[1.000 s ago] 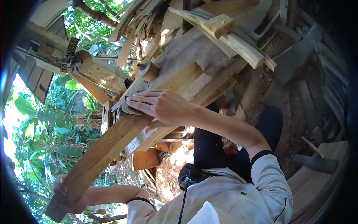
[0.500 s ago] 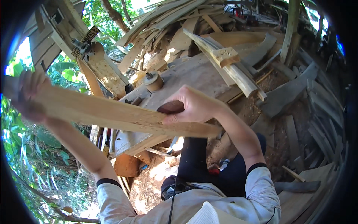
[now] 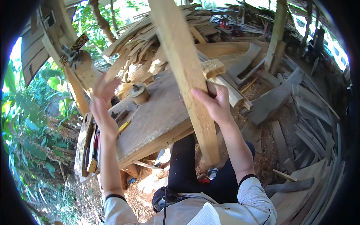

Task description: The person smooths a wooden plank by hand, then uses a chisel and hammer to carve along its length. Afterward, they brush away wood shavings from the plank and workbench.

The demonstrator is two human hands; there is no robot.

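A long pale wooden plank stands steeply over the near side of the workbench, its upper end running past the top of the view. My right hand grips it near the middle, thumb across the face and fingers behind the edge. My left hand is raised at the bench's left edge, somewhat blurred, with its fingers apart and nothing in it. The worn wooden workbench top lies between my arms. On it, near my left hand, are a round wooden block with a metal spindle and a thin yellow object.
Thin boards are heaped behind the bench. Thick offcuts lie at its far right, near a wooden post. Grey curved boards and loose planks cover the ground to the right. Narrow pieces stand along the bench's left side.
The plank has swung from nearly level across my front to steeply upright. My left hand has let go of its far end and moved right. My right hand still holds it.
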